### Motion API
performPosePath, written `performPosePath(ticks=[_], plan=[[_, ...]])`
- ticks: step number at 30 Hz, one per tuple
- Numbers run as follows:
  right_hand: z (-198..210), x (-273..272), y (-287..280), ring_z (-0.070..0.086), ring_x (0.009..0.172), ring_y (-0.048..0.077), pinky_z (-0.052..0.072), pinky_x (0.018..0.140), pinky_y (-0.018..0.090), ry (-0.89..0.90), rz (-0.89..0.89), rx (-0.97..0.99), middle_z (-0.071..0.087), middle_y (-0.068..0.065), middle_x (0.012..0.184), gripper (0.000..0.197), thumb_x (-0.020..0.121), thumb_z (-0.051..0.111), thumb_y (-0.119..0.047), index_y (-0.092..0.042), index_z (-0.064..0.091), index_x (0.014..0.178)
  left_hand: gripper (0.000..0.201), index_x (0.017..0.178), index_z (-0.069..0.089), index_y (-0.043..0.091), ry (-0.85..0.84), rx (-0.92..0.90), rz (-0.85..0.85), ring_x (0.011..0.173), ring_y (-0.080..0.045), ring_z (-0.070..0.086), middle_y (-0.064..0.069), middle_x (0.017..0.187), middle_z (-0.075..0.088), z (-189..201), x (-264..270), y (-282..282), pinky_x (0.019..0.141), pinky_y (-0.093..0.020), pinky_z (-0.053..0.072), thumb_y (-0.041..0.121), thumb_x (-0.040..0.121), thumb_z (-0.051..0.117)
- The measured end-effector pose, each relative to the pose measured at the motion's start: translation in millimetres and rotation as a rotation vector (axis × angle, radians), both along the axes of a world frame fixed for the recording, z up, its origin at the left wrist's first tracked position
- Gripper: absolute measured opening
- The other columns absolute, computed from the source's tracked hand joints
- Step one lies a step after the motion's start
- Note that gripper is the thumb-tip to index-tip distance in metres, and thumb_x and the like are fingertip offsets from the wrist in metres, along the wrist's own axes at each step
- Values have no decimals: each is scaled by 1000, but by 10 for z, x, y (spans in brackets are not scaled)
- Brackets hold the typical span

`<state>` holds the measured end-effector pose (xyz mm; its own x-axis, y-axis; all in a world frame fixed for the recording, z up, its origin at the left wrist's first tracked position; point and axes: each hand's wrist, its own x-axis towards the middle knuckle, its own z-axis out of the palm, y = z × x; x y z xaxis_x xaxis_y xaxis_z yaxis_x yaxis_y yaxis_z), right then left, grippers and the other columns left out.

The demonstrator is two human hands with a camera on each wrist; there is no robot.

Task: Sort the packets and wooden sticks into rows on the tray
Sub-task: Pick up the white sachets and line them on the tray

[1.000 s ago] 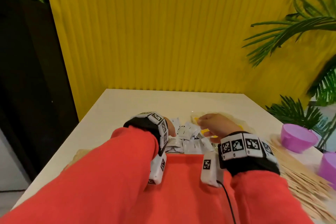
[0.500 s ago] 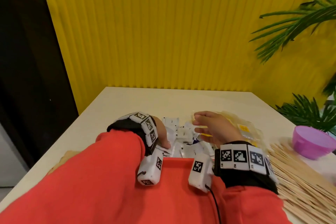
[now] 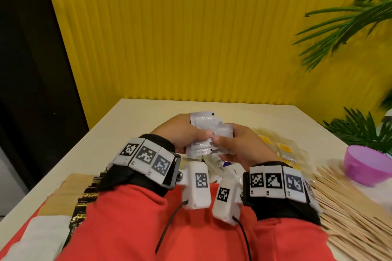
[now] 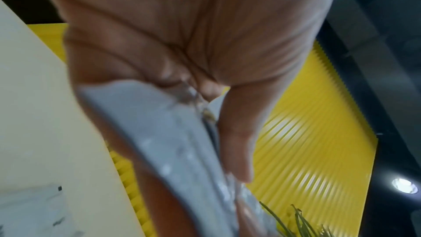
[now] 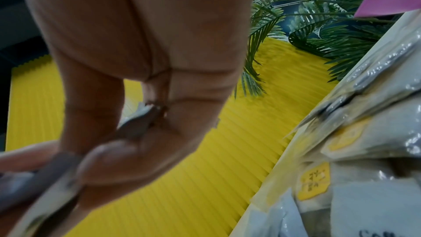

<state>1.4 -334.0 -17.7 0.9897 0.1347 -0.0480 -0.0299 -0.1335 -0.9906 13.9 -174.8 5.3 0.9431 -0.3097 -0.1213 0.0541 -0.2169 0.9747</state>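
The left hand (image 3: pixel 184 133) and the right hand (image 3: pixel 239 146) both grip one bundle of white packets (image 3: pixel 209 131), thumbs pinching it, lifted above the table. Below the wrists more white packets (image 3: pixel 228 170) lie loose; right of the right hand, yellow-label packets (image 3: pixel 284 150) and wooden sticks (image 3: pixel 347 207) are still unsorted. I cannot see any finished row, so most work seems left. The table (image 3: pixel 135 121) is cream, behind it a yellow ribbed wall (image 3: pixel 191 38), plants (image 3: pixel 347 17) and a purple bowl (image 3: pixel 367 165).

Left hand (image 3: pixel 182 131): raised before the body, fingers (image 4: pixel 237 132) curled, thumb tip meeting the right thumb; right hand (image 3: pixel 239 144): raised alongside, fingers curled inward; both grip one shared bundle; wrists level, close together; forearms in red sleeves (image 3: pixel 127 218).
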Motion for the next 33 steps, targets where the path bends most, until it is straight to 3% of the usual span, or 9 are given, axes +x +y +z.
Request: performPosePath(ticks=[7, 13, 19, 22, 26, 29, 33], plan=[[-33, 47, -51, 63, 74, 16, 49, 54, 21, -15, -89, 77, 67, 4, 86, 13, 88, 61, -7, -18, 64, 95, 24, 103, 63, 14, -38, -163, 78, 92, -29, 65, -14, 104, 69, -138, -28, -15, 86, -43, 52, -2, 87, 57], [41, 32, -103, 62, 75, 17, 55, 53, 21, 20, -120, 254, 64, 6, 84, 30, 90, 44, 7, -12, 64, 101, 17, 101, 63, 10, -8, -236, 105, 78, -23, 66, -10, 90, 69, -127, 22, 61, 75, -36, 55, 0, 87, 58], [85, 27, -84, 63, 85, 29, 57, 53, 26, 68, -93, 445, 65, 16, 101, 44, 83, 34, 15, -4, 64, 109, 20, 104, 62, 8, 28, -245, 106, 79, -24, 67, -11, 91, 70, -150, 31, 35, 75, -36, 55, 0, 86, 59], [94, 27, -46, 61, 88, 33, 56, 53, 28, 80, -92, 467, 63, 20, 103, 41, 84, 34, 13, -4, 64, 106, 17, 101, 63, 6, 43, -248, 107, 81, -27, 66, -14, 94, 70, -151, 31, 38, 80, -40, 54, 0, 85, 59], [114, 13, 2, 61, 78, 27, 55, 52, 25, 48, -125, 451, 64, 15, 94, 37, 89, 34, 9, -10, 66, 92, 19, 103, 64, 8, 33, -267, 81, 86, -27, 66, -15, 99, 70, -140, 23, 53, 81, -40, 54, 0, 87, 56], [118, 8, 17, 61, 73, 23, 54, 53, 24, 29, -141, 438, 65, 12, 90, 30, 92, 39, 2, -12, 66, 92, 21, 106, 63, 5, 35, -295, 73, 90, -29, 65, -18, 104, 68, -127, 14, 57, 84, -42, 53, -1, 88, 55], [94, -12, 72, 59, 62, 13, 52, 52, 18, -12, -71, 317, 63, 3, 76, 5, 90, 57, -11, -13, 61, 87, 21, 107, 63, 3, 52, -324, 18, 78, -24, 68, -15, 95, 70, -126, 10, 49, 71, -34, 57, -3, 89, 52]])
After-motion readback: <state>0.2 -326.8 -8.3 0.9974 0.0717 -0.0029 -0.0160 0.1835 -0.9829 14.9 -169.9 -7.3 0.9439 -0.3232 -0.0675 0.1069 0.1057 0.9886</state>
